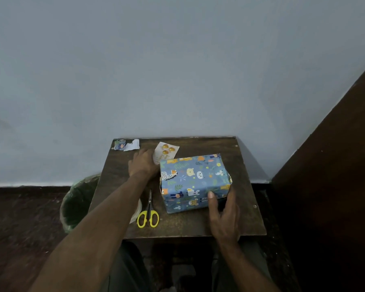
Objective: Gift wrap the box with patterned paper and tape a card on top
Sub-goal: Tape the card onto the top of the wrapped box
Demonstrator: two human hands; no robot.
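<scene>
The box (pixel 193 182), wrapped in blue paper printed with cartoon animals, lies on the small dark wooden table (pixel 238 165). My right hand (pixel 224 216) holds its near right corner, thumb on the front face. A white card (pixel 167 152) with orange round shapes lies behind the box's left end. My left hand (pixel 142 163) reaches to the card, fingers at its left edge; whether it grips the card is hidden.
Yellow-handled scissors (pixel 148 216) lie left of the box, beside a tape roll (pixel 137 209) partly hidden by my left forearm. Paper scraps (pixel 125 144) sit at the table's far left corner. A green-lined bin (pixel 78 203) stands on the floor left of the table.
</scene>
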